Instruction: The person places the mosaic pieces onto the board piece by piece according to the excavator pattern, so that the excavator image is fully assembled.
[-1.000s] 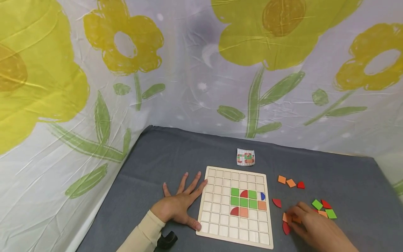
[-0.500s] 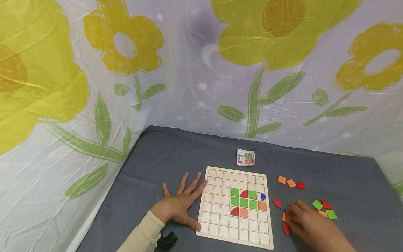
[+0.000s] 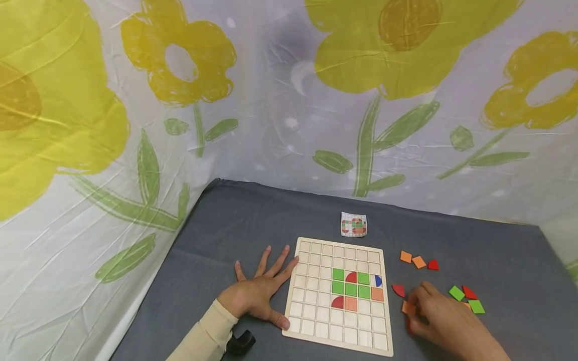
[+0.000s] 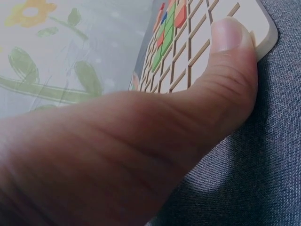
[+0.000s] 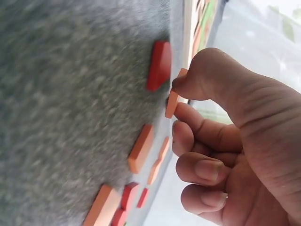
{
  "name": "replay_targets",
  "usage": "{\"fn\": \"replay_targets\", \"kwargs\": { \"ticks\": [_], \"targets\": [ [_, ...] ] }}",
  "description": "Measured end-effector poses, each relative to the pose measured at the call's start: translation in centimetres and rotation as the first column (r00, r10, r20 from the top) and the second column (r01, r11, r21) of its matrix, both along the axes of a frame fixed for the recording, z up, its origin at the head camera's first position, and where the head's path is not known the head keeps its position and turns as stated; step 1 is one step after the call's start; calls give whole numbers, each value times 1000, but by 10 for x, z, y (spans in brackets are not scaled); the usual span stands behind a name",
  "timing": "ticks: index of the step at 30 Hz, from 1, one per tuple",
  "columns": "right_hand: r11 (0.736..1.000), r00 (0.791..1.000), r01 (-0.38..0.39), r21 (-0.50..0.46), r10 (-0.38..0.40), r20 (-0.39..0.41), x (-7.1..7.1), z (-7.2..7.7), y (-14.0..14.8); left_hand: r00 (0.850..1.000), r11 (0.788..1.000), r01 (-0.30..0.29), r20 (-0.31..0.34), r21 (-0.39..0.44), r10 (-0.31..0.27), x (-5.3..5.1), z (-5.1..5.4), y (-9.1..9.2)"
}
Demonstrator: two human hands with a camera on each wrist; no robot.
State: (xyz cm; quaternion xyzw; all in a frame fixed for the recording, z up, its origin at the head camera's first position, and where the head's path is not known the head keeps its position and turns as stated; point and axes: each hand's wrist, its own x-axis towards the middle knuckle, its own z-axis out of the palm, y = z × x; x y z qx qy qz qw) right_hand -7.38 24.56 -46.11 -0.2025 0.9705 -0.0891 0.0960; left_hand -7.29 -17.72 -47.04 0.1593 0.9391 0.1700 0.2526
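On the dark cloth lies a wooden grid board (image 3: 316, 323), with green, red, orange and blue pieces in some of its cells. My left hand (image 3: 259, 297) rests with spread fingers at the board's left side, its thumb on the lower left corner; the left wrist view shows that thumb (image 4: 230, 61) on the rim. To the right of the board, my right hand (image 3: 442, 313) pinches an orange square (image 5: 174, 99) between thumb and index finger, the other fingers curled. A red piece (image 5: 160, 66) lies close to it in the right wrist view.
A small printed pattern card (image 3: 353, 225) lies behind the board. Two orange squares and a red piece (image 3: 433, 264) lie at the back right. Green (image 3: 456, 293), red and orange pieces are beyond my right hand. A black object (image 3: 241, 343) is by the left wrist.
My right hand has shifted slightly left with the orange square, which now stands nearer the board. My left hand has kept its place.
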Motion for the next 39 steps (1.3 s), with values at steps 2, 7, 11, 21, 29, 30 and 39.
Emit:
{"fn": "replay_targets", "kwargs": {
  "ticks": [2, 7, 11, 21, 29, 30, 39],
  "targets": [
    [1000, 999, -25, -9, 25, -31, 0, 1, -4, 1000, 1000, -2, 2, -3, 2, 0, 0, 1],
    [995, 991, -100, -10, 99, -86, 0, 3, -19, 1000, 1000, -8, 9, -12, 8, 1, 1, 1],
    [988, 983, -151, -25, 147, -108, 1, 4, -32, 1000, 1000, -10, 7, -13, 11, 1, 1, 2],
    [951, 936, -303, -59, 285, -209, 1, 0, -60, 1000, 1000, -16, 10, -2, 16, 3, 1, 1],
    [948, 927, -318, -29, 304, -218, 1, -3, -70, 1000, 1000, -10, 0, 0, 10, 2, 3, 1],
    [948, 926, -317, -24, 304, -224, 1, -3, -70, 1000, 1000, -10, -1, 0, 10, 2, 3, 1],
    [948, 928, -318, -30, 304, -217, 0, -2, -72, 1000, 999, -2, 2, 36, 2, 0, -2, -1]
  ]
}}
